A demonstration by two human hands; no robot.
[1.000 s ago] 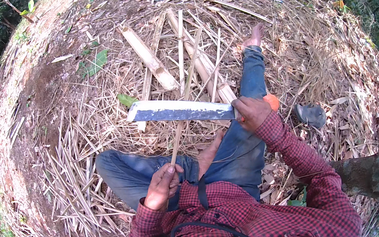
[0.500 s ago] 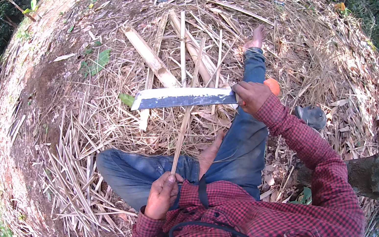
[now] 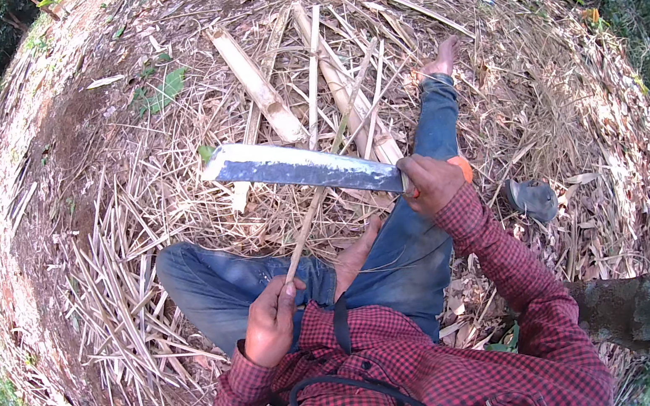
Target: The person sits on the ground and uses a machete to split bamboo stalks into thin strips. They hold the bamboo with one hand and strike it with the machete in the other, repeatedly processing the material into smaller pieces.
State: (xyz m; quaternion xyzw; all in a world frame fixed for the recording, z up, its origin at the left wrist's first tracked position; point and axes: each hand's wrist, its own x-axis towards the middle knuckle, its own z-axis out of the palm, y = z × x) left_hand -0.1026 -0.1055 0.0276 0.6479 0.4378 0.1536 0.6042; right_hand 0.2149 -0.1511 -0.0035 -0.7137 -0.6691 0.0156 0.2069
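Observation:
My right hand (image 3: 432, 182) is closed round the orange handle of a machete (image 3: 302, 168), above my right leg. Its broad blade, dark with a worn whitish upper part, points left across the space between my legs. In my left hand (image 3: 272, 322), near my lap, the fingers pinch the near end of a thin bamboo strip (image 3: 305, 236). That strip slants away up and to the right, and it passes under the blade. Whether blade and strip touch I cannot tell.
Split bamboo pieces (image 3: 257, 86) lie on the litter ahead. A pile of thin strips (image 3: 125, 307) spreads at my left. My bent left leg (image 3: 215, 284) and outstretched right leg (image 3: 435, 122) frame the work. A dark grey object (image 3: 533, 200) and a log (image 3: 648, 309) are at right.
The machete has tilted, its tip further left and higher, its handle a little lower. My left hand has shifted slightly left and up with the bamboo strip.

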